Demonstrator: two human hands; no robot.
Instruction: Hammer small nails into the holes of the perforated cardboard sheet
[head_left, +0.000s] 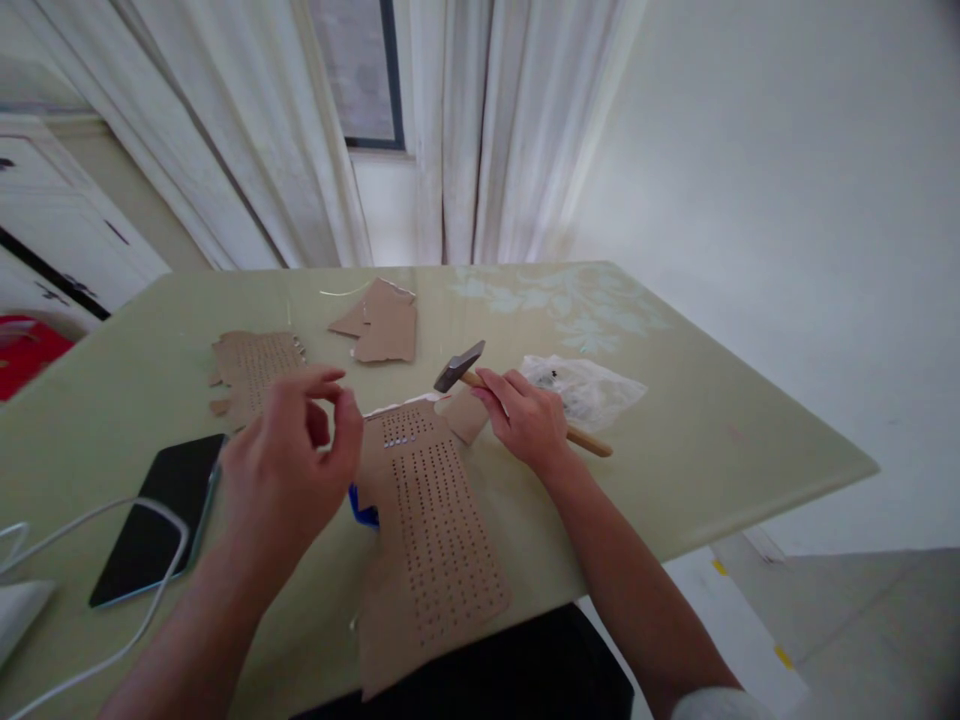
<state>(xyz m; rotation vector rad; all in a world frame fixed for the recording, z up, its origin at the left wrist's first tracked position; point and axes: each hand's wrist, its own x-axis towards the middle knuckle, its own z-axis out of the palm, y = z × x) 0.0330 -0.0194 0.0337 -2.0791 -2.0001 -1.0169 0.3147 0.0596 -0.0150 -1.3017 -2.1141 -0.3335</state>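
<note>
Hammer [480,375] in right hand [525,420], grip clenched on wooden handle close to head; head dark, raised just off table [712,420], pointing up-left; handle end sticking out right of hand, low over table. Small card scrap [465,415] directly under hammer head, flat on table.

Perforated card [431,520] centre, long strip with rows of punched holes, running from near hammer toward table's near edge and overhanging it. Top rows with small shiny bits in holes; can't tell what exactly. Blue item [362,510] poking out from under card's left edge, mostly hidden.

Left hand [289,455] raised above table, left of card, thumb and fingertips pinched together; grip closed, whether on something small can't tell. No contact with card or table.

Further out: phone [161,520] face up at left, white cable [112,520] looping across it. Second perforated card [255,370] behind left hand, torn edges. Plain torn card [382,325] farther back, centre. Clear plastic bag [581,385] right of right hand, just behind hammer handle, small dark bits inside. Curtains [480,130] behind table.
</note>
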